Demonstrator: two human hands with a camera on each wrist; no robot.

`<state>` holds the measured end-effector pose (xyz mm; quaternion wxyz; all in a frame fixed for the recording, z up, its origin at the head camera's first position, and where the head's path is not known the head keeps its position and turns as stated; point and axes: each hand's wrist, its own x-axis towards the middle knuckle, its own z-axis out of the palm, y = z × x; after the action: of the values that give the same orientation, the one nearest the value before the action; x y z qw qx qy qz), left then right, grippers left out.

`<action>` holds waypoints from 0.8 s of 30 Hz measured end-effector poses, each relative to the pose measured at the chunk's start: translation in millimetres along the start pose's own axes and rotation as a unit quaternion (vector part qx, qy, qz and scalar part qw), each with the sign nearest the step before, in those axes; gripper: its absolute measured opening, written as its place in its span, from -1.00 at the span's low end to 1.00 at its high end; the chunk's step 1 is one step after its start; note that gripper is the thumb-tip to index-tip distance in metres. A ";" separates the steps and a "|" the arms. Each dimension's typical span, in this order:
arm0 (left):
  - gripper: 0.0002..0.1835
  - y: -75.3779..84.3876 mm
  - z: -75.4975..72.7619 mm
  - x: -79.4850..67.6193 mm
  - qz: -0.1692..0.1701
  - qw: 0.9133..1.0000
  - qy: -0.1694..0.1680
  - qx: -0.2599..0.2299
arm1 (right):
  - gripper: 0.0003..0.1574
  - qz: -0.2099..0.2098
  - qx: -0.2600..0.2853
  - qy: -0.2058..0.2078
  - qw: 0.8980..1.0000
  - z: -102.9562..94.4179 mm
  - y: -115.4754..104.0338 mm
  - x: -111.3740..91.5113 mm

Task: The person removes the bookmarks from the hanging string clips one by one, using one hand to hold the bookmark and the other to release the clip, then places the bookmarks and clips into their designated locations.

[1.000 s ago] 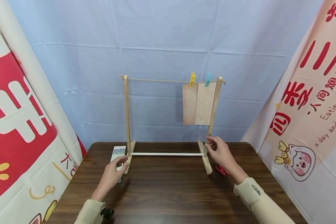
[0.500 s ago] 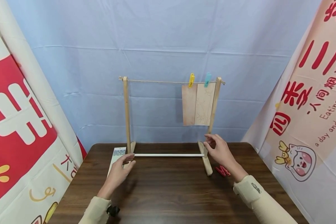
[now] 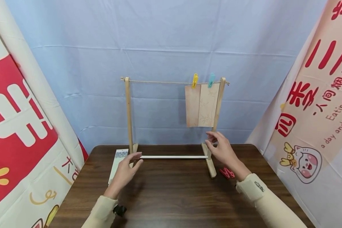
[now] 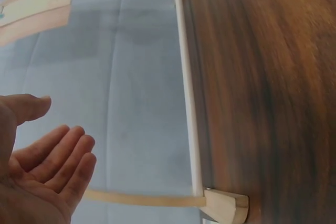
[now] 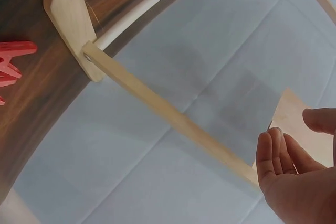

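Observation:
My left hand (image 3: 126, 172) hovers by the lower left post of a wooden stand (image 3: 128, 110), fingers loosely bent, holding nothing. In the left wrist view, a gap shows between the thumb and the fingers (image 4: 79, 174). My right hand (image 3: 223, 153), also holding nothing, is in front of the right post, below two hanging paper cards. A yellow clothespin (image 3: 195, 81) holds the pinkish card (image 3: 192, 107) on the string (image 3: 159, 82). A light blue clothespin (image 3: 211, 80) holds the beige card (image 3: 208, 107) with a faint plant print, partly overlapping the pinkish one.
A white rod (image 3: 174, 157) joins the stand's two feet. On the brown table (image 3: 171, 193), a pale card with a blue pattern (image 3: 115, 166) lies left of the stand, partly behind my left hand. Red clothespins (image 3: 227, 173) lie beside the right foot. A blue cloth (image 3: 159, 38) hangs behind.
My left hand has moved right and slightly up, uncovering more of the pale card. My right hand has risen a little. The hanging cards stay on the string.

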<state>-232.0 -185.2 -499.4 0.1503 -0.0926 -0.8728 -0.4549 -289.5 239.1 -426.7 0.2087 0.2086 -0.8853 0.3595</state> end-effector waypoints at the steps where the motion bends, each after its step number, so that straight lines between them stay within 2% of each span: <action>1: -0.60 1.6 0.7 0.9 0.002 1.000 -0.002 -0.002 | -0.53 -0.003 -0.002 0.001 1.000 -0.8 -0.7 0.9; 8: -0.61 10.2 6.8 6.3 0.007 1.000 -0.003 -0.023 | -0.53 -0.023 -0.010 0.005 1.000 -4.2 -4.6 7.7; 15: -0.62 18.8 12.0 10.0 0.004 1.000 -0.013 -0.020 | -0.54 -0.033 -0.008 0.009 0.999 -6.3 -9.4 12.3; 24: -0.62 34.2 18.2 19.5 0.034 0.999 -0.013 -0.022 | -0.55 -0.072 0.004 0.032 0.997 -7.4 -13.5 21.6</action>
<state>-243.3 -150.3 -476.3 0.1526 -0.1309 -0.8610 -0.4672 -298.7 230.9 -403.3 0.2613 0.2605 -0.8597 0.3533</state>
